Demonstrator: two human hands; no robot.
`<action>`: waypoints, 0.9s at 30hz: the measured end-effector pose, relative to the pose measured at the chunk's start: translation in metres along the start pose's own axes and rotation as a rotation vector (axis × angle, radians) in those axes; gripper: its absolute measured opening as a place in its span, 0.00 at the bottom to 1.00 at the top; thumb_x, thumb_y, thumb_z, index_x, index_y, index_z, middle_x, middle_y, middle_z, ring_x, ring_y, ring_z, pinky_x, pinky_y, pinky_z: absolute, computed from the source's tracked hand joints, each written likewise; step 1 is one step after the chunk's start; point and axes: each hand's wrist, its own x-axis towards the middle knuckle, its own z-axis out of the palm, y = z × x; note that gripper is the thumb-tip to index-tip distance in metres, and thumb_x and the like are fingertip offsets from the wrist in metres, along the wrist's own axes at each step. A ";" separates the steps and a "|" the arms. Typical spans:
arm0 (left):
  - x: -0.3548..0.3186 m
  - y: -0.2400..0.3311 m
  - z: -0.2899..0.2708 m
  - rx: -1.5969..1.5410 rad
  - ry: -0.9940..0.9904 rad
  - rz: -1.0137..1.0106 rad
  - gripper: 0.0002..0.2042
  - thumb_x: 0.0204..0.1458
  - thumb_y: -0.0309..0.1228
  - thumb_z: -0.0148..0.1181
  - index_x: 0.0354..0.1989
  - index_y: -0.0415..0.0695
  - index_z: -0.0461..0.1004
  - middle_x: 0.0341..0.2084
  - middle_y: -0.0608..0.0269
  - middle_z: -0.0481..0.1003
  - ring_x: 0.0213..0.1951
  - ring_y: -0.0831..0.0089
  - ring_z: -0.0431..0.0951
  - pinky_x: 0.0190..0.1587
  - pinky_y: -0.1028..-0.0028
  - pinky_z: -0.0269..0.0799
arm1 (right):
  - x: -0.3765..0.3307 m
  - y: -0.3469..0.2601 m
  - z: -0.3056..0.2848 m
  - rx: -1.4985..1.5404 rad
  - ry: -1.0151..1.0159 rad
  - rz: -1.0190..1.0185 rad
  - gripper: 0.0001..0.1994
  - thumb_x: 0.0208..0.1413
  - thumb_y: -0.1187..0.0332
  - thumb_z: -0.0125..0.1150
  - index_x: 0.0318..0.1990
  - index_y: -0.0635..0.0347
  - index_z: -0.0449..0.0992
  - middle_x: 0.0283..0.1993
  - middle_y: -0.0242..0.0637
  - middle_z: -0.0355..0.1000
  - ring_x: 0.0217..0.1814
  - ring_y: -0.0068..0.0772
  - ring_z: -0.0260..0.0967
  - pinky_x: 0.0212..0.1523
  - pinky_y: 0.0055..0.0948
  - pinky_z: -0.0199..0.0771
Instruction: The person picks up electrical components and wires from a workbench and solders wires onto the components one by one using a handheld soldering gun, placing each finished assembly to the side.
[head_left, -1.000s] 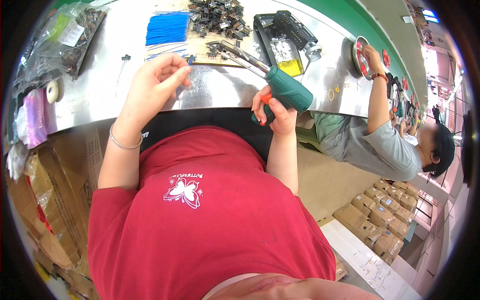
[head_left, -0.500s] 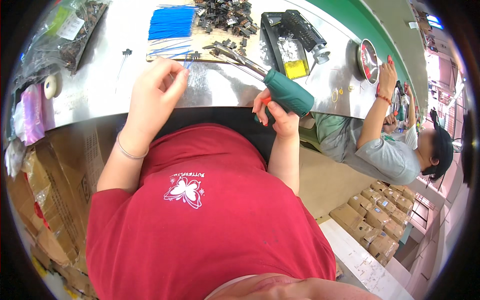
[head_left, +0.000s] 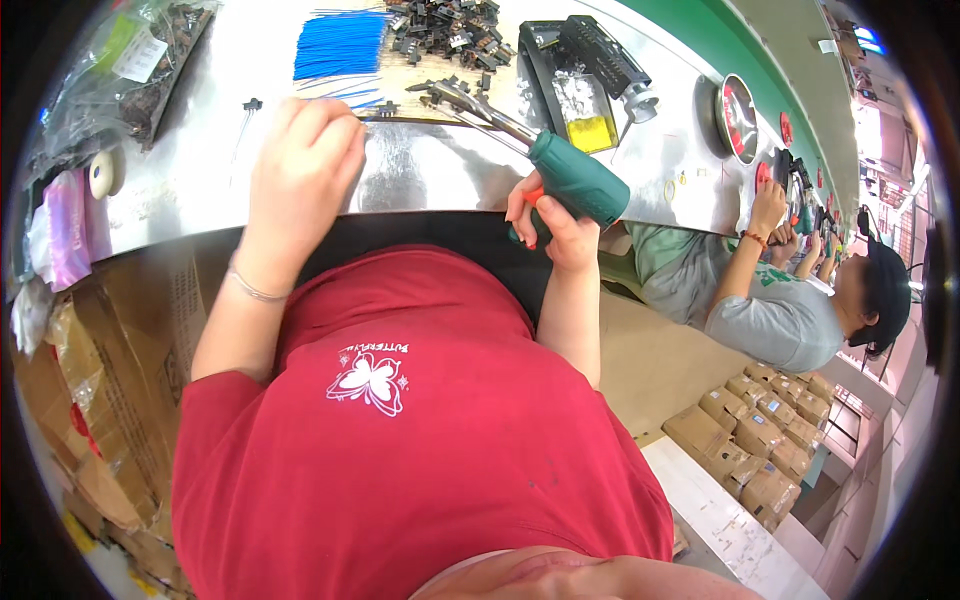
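My right hand (head_left: pixel 562 228) is wrapped round the handle of a green soldering gun (head_left: pixel 580 182) with a red trigger, its metal tip pointing up and left over the front edge of a board (head_left: pixel 412 98). My left hand (head_left: pixel 308 165) is closed just in front of that board; its back hides the fingertips and whatever they hold. Beyond it lies a bundle of blue wires (head_left: pixel 340 48), with a few loose ones nearer. A small black switch (head_left: pixel 385 109) sits at the board's front edge, and a heap of similar switches (head_left: pixel 455 38) lies behind.
Left of my left hand lies a switch with thin leads (head_left: pixel 252 104). A clear bag (head_left: pixel 110 75) fills the far left. To the right stand a black soldering stand (head_left: pixel 605 60) with a yellow sponge (head_left: pixel 590 134) and a metal bowl (head_left: pixel 738 125). A co-worker (head_left: pixel 775 320) sits farther right.
My left hand has turned and shifted slightly up and left, so its fingertips no longer show. My right hand and the soldering gun have barely moved. The co-worker's arm has lowered.
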 end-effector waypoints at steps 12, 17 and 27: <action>0.023 -0.026 -0.025 -0.021 -0.185 0.124 0.05 0.43 0.22 0.61 0.28 0.40 0.72 0.33 0.64 0.74 0.39 0.63 0.71 0.43 0.66 0.67 | -0.002 0.000 -0.001 0.022 0.013 -0.011 0.15 0.54 0.66 0.62 0.41 0.70 0.71 0.25 0.48 0.71 0.14 0.24 0.62 0.20 0.22 0.65; 0.013 -0.022 -0.023 -0.058 -0.244 0.110 0.06 0.44 0.20 0.60 0.30 0.40 0.70 0.34 0.63 0.74 0.40 0.63 0.71 0.45 0.68 0.66 | 0.000 0.001 -0.002 0.021 -0.010 -0.018 0.15 0.55 0.66 0.61 0.42 0.70 0.71 0.26 0.49 0.71 0.14 0.24 0.62 0.19 0.22 0.64; 0.016 -0.029 -0.017 -0.080 -0.146 0.074 0.05 0.47 0.20 0.59 0.32 0.39 0.71 0.34 0.63 0.74 0.38 0.65 0.72 0.42 0.70 0.67 | 0.000 0.001 -0.004 0.037 -0.030 -0.013 0.15 0.55 0.67 0.61 0.43 0.70 0.70 0.26 0.49 0.71 0.14 0.25 0.62 0.20 0.22 0.64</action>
